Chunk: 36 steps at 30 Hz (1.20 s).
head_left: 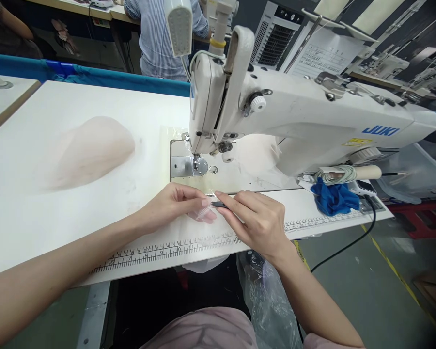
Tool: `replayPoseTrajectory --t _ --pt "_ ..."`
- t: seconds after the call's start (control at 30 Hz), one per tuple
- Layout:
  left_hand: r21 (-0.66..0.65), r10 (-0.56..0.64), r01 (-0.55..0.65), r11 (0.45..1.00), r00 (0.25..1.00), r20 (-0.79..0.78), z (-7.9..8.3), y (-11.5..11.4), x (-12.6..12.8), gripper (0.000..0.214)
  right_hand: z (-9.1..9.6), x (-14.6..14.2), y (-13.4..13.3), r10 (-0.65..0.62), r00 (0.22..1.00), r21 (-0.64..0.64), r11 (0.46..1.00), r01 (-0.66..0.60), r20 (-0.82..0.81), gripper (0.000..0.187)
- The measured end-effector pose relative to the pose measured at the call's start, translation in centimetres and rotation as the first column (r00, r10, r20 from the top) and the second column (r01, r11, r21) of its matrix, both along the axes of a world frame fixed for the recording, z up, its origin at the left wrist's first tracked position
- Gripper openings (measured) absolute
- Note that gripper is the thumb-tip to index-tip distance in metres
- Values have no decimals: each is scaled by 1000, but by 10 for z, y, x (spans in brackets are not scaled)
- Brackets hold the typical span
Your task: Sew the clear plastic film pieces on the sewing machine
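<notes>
In the head view, my left fingers (192, 205) are pinched together on a small sheer scrap (201, 212), held at the near side of the worktop (145, 169), just in front of the sewing machine (305, 109). My lower fingers show pink through the scrap. My right fingers (237, 205) are closed around a slim dark tool (218, 204), its tip pointing left at the scrap; I cannot tell whether it touches. Most of the tool is hidden in my grip. Both my hands are close together, near the metal needle plate (183, 167) but apart from it.

To the left, well apart from my fingers, a pale sheer panel (98, 152) lies flat, and another pale cloth (257, 152) lies beneath the machine's arm. A printed ruler (163, 252) runs along the near edge, below my wrists. At the right end, a crumpled blue cloth (334, 196) rests beside a coil of cord (336, 175) and a pale handle (368, 172), and a black cable (349, 249) hangs down off the edge.

On the far side, beyond a strip of blue-green fabric (131, 85), a person in a striped shirt (163, 43) is at another table.
</notes>
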State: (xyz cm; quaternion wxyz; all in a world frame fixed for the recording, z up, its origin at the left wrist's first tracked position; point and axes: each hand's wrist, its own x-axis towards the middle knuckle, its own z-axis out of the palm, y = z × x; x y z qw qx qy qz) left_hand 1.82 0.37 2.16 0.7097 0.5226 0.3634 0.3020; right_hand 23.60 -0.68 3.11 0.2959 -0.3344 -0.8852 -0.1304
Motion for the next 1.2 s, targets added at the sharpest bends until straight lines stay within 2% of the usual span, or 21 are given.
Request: replayPoseTrajectory --t 0.2,0.33,0.43,0.53,0.63,0.73,0.83,1.0,1.1,1.2 --pt "-7 -7 7 1000 1000 7 0 0 0 23 -1 0 0 25 999 -15 1000 -25 -35 20" --pt "-20 2 -2 1000 1000 3 -1 -1 -1 25 -3 7 0 -6 993 -107 994 -7 -121 22" --pt "-20 9 -9 1000 1000 16 -2 0 -2 26 -9 24 0 -158 974 -231 966 118 -164 26" --pt "8 20 -20 1000 999 46 -3 3 -3 26 -20 49 1 -313 947 -266 922 283 -77 29" --pt "22 45 -47 999 996 81 -4 7 -6 24 -34 74 0 -386 921 -303 874 380 40 34" --pt "22 109 -112 993 988 114 -5 11 -11 22 -45 91 -1 -427 900 -290 853 433 87 38" --pt "34 192 -196 980 976 102 -4 16 -18 25 -52 98 2 -441 894 -214 869 447 77 41" --pt "134 271 -288 948 954 130 2 23 -29 27 -56 102 15 -356 931 -97 927 363 83 44" --pt "236 332 -363 902 929 162 10 25 -36 24 -57 102 21 -339 936 -73 935 346 90 44" --pt "255 406 -455 853 886 225 23 28 -46 25 -58 102 23 -318 946 -66 945 322 62 44"
